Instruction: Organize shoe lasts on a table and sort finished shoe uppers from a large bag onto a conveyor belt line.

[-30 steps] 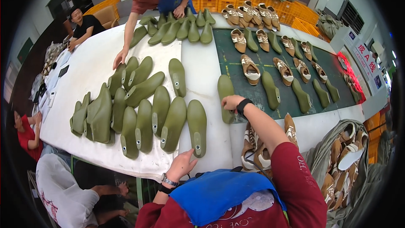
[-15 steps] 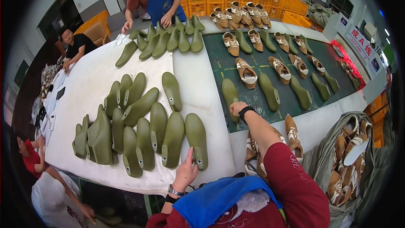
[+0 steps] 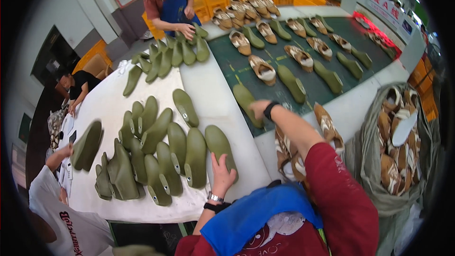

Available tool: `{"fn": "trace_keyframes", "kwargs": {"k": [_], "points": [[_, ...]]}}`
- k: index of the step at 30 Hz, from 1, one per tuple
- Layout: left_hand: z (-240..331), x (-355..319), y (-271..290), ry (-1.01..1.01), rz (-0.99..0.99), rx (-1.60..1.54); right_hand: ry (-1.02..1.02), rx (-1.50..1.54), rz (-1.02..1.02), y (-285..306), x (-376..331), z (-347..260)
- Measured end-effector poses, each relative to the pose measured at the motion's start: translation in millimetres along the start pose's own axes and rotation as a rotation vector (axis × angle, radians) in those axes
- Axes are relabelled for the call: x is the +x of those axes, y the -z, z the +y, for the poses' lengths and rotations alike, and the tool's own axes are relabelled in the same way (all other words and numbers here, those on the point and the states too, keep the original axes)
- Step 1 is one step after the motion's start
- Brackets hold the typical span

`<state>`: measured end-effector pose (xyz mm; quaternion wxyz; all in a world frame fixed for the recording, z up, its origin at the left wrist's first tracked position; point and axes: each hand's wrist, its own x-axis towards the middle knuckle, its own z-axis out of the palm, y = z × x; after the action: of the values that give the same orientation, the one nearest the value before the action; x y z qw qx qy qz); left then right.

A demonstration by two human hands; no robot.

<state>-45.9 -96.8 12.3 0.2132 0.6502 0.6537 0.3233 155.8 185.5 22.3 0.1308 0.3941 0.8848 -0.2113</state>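
Observation:
My left hand (image 3: 222,175) is at the heel end of a green shoe last (image 3: 219,143), which lies at the right end of a group on the white table. Its fingers bend over the last, and part of the heel is hidden beneath them. My right hand (image 3: 259,108), a little blurred, is closed at the edge of another green shoe last (image 3: 244,97) at the near left corner of the dark green belt. More green shoe lasts (image 3: 195,154) stand and lie close together left of my left hand. Brown-and-white sneakers (image 3: 329,125) lie beside my right forearm.
Sneakers and lasts stand in rows on the dark green belt (image 3: 272,102). A grey sack (image 3: 365,161) of sneakers stands at right. Across the white table (image 3: 113,132), an aproned co-worker (image 3: 173,0) touches more lasts. At left, a white-shirted co-worker (image 3: 61,199) holds lasts (image 3: 87,146).
My left hand has gone from pointing at the last's heel to bending its fingers over it. The white-shirted co-worker has raised lasts over the table. The view has shifted.

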Motion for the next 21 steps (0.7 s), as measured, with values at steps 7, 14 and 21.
{"fn": "trace_keyframes", "kwargs": {"k": [7, 14, 21], "points": [[13.3, 9.2, -7.9, -0.021, -0.044, 0.021, 0.348, 0.252, 0.491, 144.2, -136.4, -46.1], [19.8, 4.8, -14.2, -0.021, -0.105, 0.013, 0.170, 0.309, 0.303, 79.6, -286.5, -36.9], [39.8, 12.1, -50.9, -0.052, -0.145, 0.035, -0.158, 0.654, 0.212, -98.1, -316.5, -48.7]]}}
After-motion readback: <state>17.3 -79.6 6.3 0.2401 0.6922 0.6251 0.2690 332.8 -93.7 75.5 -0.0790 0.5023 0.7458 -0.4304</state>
